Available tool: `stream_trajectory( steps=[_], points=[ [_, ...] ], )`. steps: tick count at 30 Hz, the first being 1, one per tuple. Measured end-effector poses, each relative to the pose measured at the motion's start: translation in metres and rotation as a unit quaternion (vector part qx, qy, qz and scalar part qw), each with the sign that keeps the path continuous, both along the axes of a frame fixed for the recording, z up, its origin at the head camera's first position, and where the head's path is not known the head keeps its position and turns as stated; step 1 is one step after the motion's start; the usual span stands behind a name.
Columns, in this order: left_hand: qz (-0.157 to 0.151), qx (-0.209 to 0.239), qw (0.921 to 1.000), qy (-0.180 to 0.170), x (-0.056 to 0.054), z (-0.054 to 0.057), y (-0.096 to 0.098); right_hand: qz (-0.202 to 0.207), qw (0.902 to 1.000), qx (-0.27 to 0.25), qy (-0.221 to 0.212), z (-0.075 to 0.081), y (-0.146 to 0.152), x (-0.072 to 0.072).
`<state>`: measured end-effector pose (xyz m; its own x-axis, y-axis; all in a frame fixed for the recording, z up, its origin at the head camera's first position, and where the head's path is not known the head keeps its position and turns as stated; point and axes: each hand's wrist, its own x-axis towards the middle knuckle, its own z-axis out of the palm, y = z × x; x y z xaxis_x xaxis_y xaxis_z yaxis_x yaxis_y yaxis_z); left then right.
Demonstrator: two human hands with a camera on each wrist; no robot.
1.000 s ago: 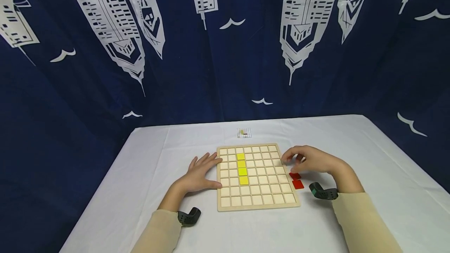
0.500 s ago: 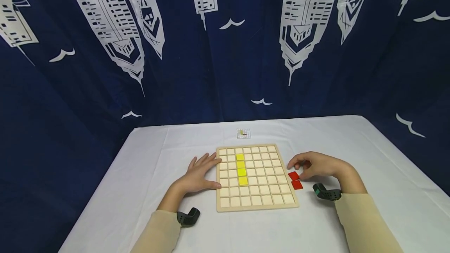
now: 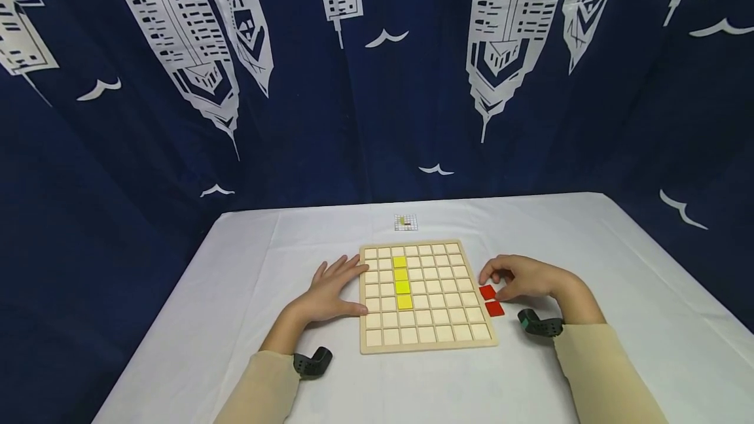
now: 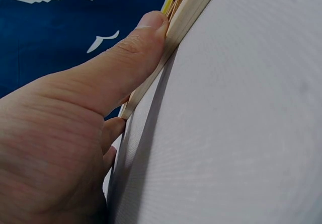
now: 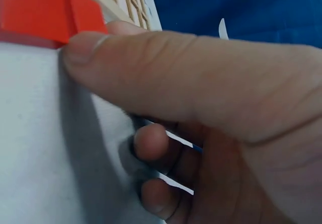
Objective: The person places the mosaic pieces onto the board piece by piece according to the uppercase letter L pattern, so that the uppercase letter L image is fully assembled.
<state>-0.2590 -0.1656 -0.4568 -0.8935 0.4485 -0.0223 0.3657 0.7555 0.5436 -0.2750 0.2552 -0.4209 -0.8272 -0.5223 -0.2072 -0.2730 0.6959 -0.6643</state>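
A wooden grid board (image 3: pixel 428 345) lies on the table with a column of several yellow tiles (image 3: pixel 403 287) set in its cells. My left hand (image 3: pixel 330 293) rests along the board's left edge, fingers spread and straight. In the left wrist view its thumb (image 4: pixel 151 25) touches the board's rim. Beside the board's right edge lie two red square tiles, one behind the other. My right hand (image 3: pixel 527 277) pinches the farther red tile (image 3: pixel 487 292) between thumb and index finger, while the nearer red tile (image 3: pixel 494 309) lies just below. Those other right fingers are curled under the palm.
Behind the board a small printed card (image 3: pixel 406 222) shows a grid with coloured squares. A white cloth (image 3: pixel 283 241) covers the table, and a dark blue curtain (image 3: pixel 353 116) with white buildings hangs behind it. Both wrists wear black bands.
My right hand has drawn back from the board's right edge toward the red tiles, and its thumb and index finger have come onto the farther one. The left hand holds its place.
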Motion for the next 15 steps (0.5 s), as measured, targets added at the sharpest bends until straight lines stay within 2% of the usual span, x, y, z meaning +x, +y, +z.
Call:
stream_trajectory(
  steps=[8, 15],
  points=[
    [-0.004, 0.001, 1.0000, 0.003, 0.001, 0.003, 0.002, -0.019, 0.9997, 0.008, 0.010, -0.002, -0.002, 0.001],
    [-0.001, 0.001, 1.0000, 0.001, -0.001, 0.000, 0.002, -0.039, 0.9982, -0.025, 0.038, -0.009, 0.001, 0.007]
  ],
)
